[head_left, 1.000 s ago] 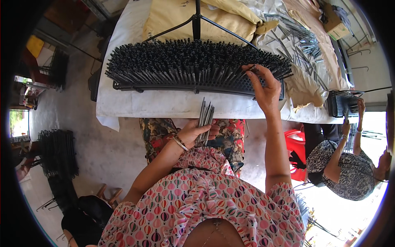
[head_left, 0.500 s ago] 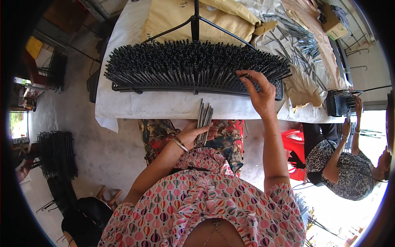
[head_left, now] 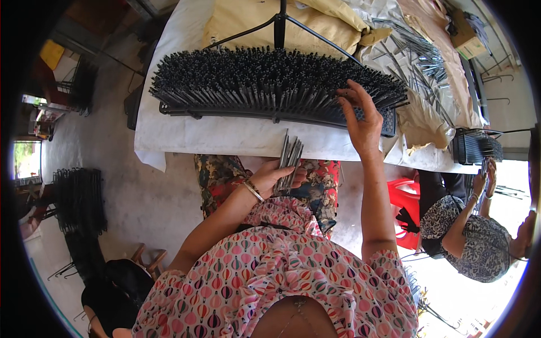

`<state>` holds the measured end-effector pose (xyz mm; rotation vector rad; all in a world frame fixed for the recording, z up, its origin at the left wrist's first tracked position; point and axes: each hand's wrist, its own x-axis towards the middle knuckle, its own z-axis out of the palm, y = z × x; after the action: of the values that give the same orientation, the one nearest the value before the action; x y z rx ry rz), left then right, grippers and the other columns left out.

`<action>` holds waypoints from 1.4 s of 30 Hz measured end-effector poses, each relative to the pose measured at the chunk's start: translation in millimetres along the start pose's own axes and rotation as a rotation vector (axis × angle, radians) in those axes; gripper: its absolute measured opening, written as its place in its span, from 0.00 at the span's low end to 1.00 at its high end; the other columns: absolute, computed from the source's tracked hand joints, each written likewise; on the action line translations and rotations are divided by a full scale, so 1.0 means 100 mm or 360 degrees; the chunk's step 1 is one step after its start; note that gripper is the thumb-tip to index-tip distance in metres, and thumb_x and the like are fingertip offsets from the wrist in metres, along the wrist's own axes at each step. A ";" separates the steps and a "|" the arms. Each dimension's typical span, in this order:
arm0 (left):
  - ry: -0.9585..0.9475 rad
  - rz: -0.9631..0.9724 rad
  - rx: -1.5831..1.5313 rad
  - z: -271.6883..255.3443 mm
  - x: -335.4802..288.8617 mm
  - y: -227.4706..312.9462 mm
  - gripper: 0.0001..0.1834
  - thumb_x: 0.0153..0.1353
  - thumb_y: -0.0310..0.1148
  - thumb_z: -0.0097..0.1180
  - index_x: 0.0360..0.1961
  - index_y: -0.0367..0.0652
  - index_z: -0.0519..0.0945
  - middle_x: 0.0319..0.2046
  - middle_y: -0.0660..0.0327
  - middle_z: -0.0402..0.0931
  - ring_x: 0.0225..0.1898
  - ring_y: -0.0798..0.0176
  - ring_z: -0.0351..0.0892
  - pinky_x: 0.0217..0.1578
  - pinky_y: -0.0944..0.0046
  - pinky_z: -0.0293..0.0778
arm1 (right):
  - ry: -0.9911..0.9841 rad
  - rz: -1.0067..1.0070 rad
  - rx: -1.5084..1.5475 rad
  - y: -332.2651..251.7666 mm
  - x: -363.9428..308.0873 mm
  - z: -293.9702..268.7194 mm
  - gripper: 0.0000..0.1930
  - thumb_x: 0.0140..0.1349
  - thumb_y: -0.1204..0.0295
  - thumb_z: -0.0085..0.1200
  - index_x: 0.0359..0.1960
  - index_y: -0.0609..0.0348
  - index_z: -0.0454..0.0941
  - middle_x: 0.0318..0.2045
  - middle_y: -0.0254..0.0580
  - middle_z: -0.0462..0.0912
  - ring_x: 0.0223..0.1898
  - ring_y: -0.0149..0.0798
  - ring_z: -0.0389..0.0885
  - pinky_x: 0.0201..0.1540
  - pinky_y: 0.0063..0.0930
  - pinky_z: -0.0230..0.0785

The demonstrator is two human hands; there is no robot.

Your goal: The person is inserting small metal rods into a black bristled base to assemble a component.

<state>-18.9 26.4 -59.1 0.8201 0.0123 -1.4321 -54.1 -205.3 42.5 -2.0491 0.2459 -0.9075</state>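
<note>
White-covered desk (head_left: 236, 138): a long black perforated tray (head_left: 389, 125) lies along its near edge, densely filled with upright dark rods (head_left: 270, 73), the front ones leaning somewhat. Bare holes show at the tray's near right corner. Left hand (head_left: 270, 176) is off the desk, just short of the near edge; grip closed round a bundle of thin grey rods (head_left: 289, 163), tips pointing up toward the tray. Right hand (head_left: 365, 121) reaches over the near edge to the right part of the standing rods; thumb and forefinger curved toward each other there, but cannot tell whether a rod is pinched between them. Loose rods (head_left: 422, 53) lie toward the desk's far right corner.

Judged step: filling the tray rod by rod, probably from the left-hand bundle, the near right corner not yet filled. Next move likely calls for one rod parted from the bundle and lined up over a bare hole, without knocking its leaning neighbours
</note>
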 end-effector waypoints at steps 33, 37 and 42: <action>0.0249 0.0001 -0.0162 -0.09 0.02 -0.05 0.11 0.60 0.30 0.50 0.41 0.36 0.76 0.34 0.60 0.78 0.32 0.68 0.79 0.33 0.68 0.77 | -0.0938 -0.0698 -0.0486 -0.07 -1.35 0.17 0.18 0.43 0.72 0.56 0.41 0.53 0.78 0.46 0.38 0.73 0.46 0.39 0.73 0.48 0.33 0.65; 0.0269 0.0012 -0.0075 -0.02 0.00 -0.02 0.10 0.59 0.29 0.51 0.40 0.37 0.77 0.34 0.61 0.78 0.33 0.69 0.78 0.33 0.70 0.75 | -0.0889 -0.0764 -0.0538 0.01 -1.46 0.20 0.16 0.45 0.72 0.52 0.40 0.53 0.78 0.47 0.38 0.73 0.48 0.38 0.73 0.49 0.32 0.65; 0.0332 0.0055 -0.0023 -0.01 0.02 -0.07 0.10 0.59 0.29 0.52 0.41 0.36 0.76 0.34 0.62 0.78 0.34 0.69 0.78 0.34 0.71 0.74 | -0.0831 -0.0813 -0.0537 -0.03 -1.47 0.22 0.15 0.45 0.72 0.51 0.38 0.54 0.79 0.45 0.37 0.76 0.47 0.38 0.74 0.48 0.31 0.66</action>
<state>-24.5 26.1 -64.1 0.9501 0.1665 -1.3076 -144.9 -120.3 -38.5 -2.6426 -0.4561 -0.6069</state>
